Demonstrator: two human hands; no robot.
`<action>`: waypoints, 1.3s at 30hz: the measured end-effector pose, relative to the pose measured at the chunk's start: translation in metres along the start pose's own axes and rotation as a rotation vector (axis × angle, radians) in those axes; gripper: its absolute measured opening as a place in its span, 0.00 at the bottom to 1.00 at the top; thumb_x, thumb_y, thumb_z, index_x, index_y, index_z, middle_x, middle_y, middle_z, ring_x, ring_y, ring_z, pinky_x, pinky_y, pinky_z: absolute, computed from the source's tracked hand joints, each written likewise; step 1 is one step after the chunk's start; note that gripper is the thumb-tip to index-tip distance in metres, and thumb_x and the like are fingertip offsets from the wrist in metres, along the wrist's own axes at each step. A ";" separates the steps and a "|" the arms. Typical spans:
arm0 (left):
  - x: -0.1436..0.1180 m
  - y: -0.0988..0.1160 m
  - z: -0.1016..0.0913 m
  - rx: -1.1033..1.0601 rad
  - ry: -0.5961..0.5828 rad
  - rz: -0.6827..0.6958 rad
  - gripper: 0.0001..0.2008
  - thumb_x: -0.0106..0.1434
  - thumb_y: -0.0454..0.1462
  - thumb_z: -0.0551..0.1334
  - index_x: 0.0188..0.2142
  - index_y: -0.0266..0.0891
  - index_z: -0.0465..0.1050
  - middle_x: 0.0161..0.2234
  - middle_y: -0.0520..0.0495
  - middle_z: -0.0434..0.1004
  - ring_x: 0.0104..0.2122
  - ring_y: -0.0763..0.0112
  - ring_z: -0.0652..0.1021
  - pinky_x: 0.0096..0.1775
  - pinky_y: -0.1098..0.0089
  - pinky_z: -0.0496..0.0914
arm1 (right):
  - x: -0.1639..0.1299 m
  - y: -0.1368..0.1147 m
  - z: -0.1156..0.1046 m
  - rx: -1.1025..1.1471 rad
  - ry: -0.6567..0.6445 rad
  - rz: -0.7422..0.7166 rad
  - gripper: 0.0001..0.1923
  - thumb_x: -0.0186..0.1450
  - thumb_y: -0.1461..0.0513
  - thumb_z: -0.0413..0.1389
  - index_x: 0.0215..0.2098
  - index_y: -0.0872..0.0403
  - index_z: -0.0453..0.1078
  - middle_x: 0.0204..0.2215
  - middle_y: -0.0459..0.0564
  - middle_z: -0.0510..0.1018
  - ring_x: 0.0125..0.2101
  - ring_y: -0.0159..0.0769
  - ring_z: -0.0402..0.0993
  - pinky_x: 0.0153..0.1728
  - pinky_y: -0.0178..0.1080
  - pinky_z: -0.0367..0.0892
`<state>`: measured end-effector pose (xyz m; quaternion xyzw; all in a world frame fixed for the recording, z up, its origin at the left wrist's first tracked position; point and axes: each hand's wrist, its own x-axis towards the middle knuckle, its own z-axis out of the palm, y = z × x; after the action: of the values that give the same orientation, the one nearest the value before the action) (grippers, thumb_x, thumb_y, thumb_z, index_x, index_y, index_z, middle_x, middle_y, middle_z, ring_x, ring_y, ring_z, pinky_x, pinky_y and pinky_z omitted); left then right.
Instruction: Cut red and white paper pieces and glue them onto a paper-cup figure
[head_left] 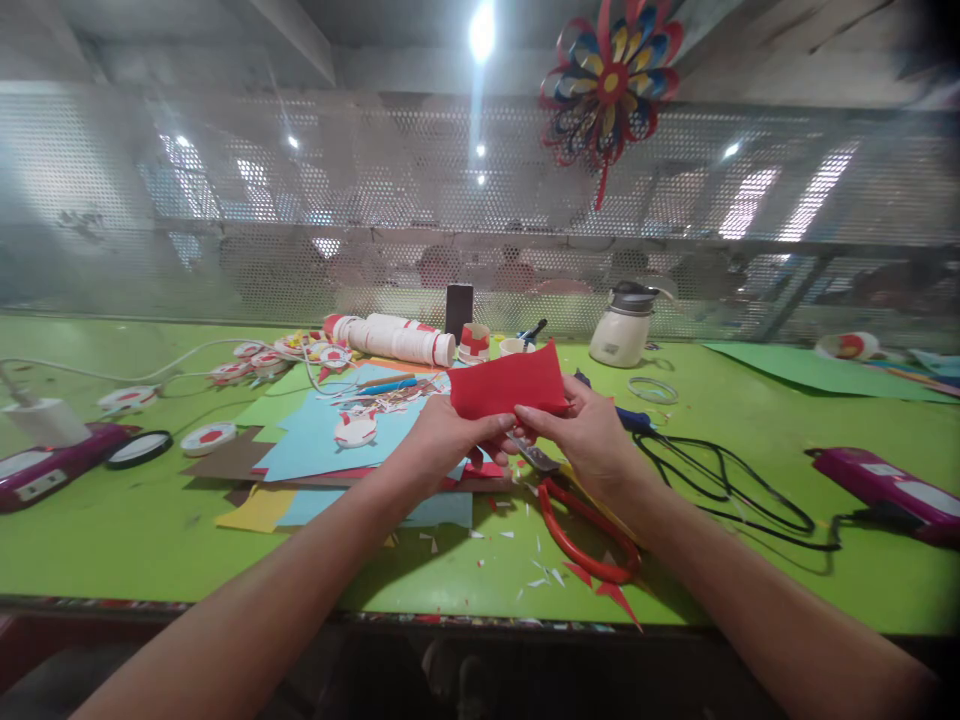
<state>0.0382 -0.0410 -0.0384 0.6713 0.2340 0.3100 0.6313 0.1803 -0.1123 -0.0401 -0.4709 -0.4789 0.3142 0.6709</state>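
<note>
A piece of red paper (506,385) is held up over the table between my two hands. My left hand (448,432) pinches its lower left edge, thumb in front and fingers behind. At the lower right edge my right hand (581,430) grips it the same way, the two thumb tips close together. Below my right hand lie scissors with red handles (581,535), their blades partly hidden. Left of my hands, a stack of coloured paper has a light blue sheet (300,455) on top, bearing a white disc with red bits (355,429) and a blue pen-like tool (390,386).
White paper rolls (397,340), a red-and-white cup (474,343) and a cream kettle (621,330) stand at the back. Purple power strips lie left (67,460) and right (889,490). A black cable (727,480) loops on the right. Paper scraps (536,580) litter the front.
</note>
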 end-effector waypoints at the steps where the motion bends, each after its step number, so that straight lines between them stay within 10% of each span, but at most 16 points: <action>1: 0.000 -0.001 0.000 -0.004 0.001 0.004 0.14 0.53 0.41 0.65 0.36 0.31 0.74 0.25 0.41 0.77 0.22 0.70 0.76 0.21 0.75 0.64 | 0.000 0.000 0.000 0.000 -0.003 0.002 0.18 0.49 0.61 0.65 0.37 0.55 0.69 0.23 0.44 0.77 0.20 0.30 0.70 0.24 0.36 0.66; 15: 0.002 -0.005 -0.002 -0.086 0.015 -0.002 0.17 0.52 0.41 0.66 0.39 0.33 0.72 0.26 0.42 0.76 0.23 0.71 0.75 0.23 0.74 0.65 | 0.005 -0.003 -0.008 0.028 0.057 0.144 0.17 0.54 0.51 0.61 0.22 0.57 0.69 0.17 0.47 0.74 0.17 0.29 0.68 0.18 0.33 0.62; 31: 0.001 0.007 0.000 -0.451 0.160 -0.065 0.06 0.56 0.36 0.62 0.32 0.34 0.74 0.32 0.45 0.79 0.27 0.73 0.75 0.29 0.74 0.69 | 0.008 0.005 -0.013 0.061 0.019 0.024 0.26 0.47 0.63 0.67 0.44 0.55 0.69 0.21 0.43 0.77 0.20 0.29 0.69 0.27 0.37 0.66; 39: 0.001 -0.003 0.002 -0.410 -0.095 0.000 0.18 0.60 0.46 0.58 0.42 0.35 0.72 0.39 0.41 0.77 0.33 0.70 0.75 0.37 0.70 0.70 | 0.008 0.000 -0.013 0.233 0.041 0.053 0.18 0.49 0.63 0.66 0.38 0.53 0.70 0.30 0.45 0.78 0.28 0.32 0.73 0.31 0.37 0.68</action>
<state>0.0406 -0.0418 -0.0415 0.5426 0.1358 0.3190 0.7651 0.1950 -0.1093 -0.0380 -0.4088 -0.4127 0.3757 0.7221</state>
